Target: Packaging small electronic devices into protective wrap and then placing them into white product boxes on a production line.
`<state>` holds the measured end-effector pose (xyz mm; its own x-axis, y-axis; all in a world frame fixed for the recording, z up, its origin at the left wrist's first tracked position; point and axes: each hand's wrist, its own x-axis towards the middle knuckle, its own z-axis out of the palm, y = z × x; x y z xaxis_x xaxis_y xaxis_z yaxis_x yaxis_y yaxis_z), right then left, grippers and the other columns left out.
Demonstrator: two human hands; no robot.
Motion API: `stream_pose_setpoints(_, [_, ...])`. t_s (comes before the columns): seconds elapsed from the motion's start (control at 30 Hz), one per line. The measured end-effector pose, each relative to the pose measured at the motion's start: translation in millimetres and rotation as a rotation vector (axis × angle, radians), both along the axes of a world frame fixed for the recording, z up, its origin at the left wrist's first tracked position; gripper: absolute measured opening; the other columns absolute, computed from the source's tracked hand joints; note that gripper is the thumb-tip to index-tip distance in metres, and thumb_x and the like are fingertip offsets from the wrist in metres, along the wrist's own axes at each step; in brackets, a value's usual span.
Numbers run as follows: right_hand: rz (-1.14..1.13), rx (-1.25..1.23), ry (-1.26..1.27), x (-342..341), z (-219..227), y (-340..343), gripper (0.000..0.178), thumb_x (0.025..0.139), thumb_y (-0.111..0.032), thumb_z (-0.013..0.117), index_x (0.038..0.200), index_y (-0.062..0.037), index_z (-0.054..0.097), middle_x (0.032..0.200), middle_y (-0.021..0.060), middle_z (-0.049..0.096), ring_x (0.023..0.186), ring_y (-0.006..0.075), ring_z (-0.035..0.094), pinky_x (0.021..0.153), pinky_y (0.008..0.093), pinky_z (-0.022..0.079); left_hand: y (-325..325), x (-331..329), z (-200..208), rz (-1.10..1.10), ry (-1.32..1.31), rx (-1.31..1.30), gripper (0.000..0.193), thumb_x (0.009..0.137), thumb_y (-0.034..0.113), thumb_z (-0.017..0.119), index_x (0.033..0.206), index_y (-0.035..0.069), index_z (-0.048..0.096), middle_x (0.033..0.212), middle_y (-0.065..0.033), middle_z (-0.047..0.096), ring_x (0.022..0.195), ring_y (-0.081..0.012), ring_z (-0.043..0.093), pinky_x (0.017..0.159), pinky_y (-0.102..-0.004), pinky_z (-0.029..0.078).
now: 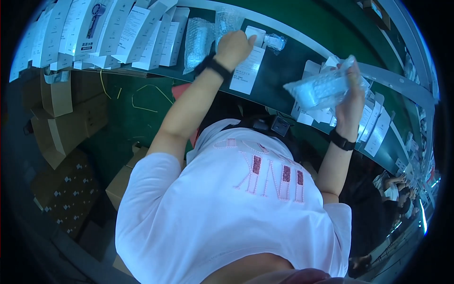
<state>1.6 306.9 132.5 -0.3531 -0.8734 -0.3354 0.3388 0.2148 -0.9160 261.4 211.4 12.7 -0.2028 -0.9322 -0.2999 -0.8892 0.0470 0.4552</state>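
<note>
My right hand (351, 97) grips a clear bubble-wrap pouch (321, 90) with a pale blue-white object inside, raised above the bench on the right. My left hand (235, 49) is curled over the bench, its fingertips hidden from view. Just beyond it, against the knuckles, a bubble-wrapped package (229, 20) shows; whether the fingers hold it is unclear. Another bubble-wrapped package (198, 42) lies to the left of this hand. To its right is a white printed box (247, 71) with its end flap up, and a small clear-wrapped item (275, 42) is beside the flap.
White printed boxes (123, 35) stand in a row at the far left of the dark green bench (279, 71). More white boxes (376, 123) lean at the right, below the held pouch. Open cardboard cartons (59, 118) are on the left. A metal rail (392, 75) borders the bench.
</note>
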Motion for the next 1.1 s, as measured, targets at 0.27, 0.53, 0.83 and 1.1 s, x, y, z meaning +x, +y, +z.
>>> stream_pose_setpoints(0.27, [-0.16, -0.213, -0.235, -6, 2, -69, 0.035, 0.091, -0.025, 0.062, 0.118, -0.0039, 0.055, 0.107, 0.0115, 0.062, 0.108, 0.0254, 0.056, 0.095, 0.0399, 0.045, -4, -17, 18, -0.134, 0.007, -0.079, 0.019, 0.077, 0.01, 0.055, 0.078, -0.005, 0.066, 0.084, -0.0275, 0.064, 0.082, -0.0418, 0.064, 0.077, -0.0468, 0.052])
stream_pose_setpoints(0.53, [0.214, -0.366, -0.031, 67, 55, -88, 0.02, 0.091, -0.019, 0.061, 0.101, -0.0029, 0.059, 0.087, 0.003, 0.063, 0.075, 0.0106, 0.061, 0.067, 0.0238, 0.048, 38, 15, 139, -0.054, 0.581, 0.341, 0.029, 0.082, 0.015, 0.05, 0.066, -0.006, 0.063, 0.054, -0.0171, 0.061, 0.051, -0.0253, 0.065, 0.05, -0.0346, 0.052])
stream_pose_setpoints(0.83, [0.74, -0.038, 0.271, 62, 56, -83, 0.047, 0.092, -0.034, 0.055, 0.129, -0.0049, 0.049, 0.113, 0.009, 0.059, 0.103, 0.0181, 0.057, 0.089, 0.0308, 0.042, 99, -13, 94, 0.816, 1.601, 0.958, 0.047, 0.093, 0.034, 0.035, 0.088, -0.008, 0.057, 0.072, -0.0167, 0.061, 0.07, -0.0187, 0.055, 0.073, -0.0312, 0.043])
stream_pose_setpoints(1.1, [1.32, -0.311, 1.059, 96, 102, -31, 0.035, 0.089, -0.018, 0.059, 0.121, -0.0031, 0.057, 0.112, 0.0146, 0.056, 0.101, 0.0228, 0.055, 0.086, 0.0345, 0.045, 105, 4, 108, 0.071, 1.009, -0.307, 0.048, 0.099, 0.03, 0.03, 0.095, -0.009, 0.058, 0.07, -0.0148, 0.06, 0.059, -0.0174, 0.053, 0.061, -0.0333, 0.044])
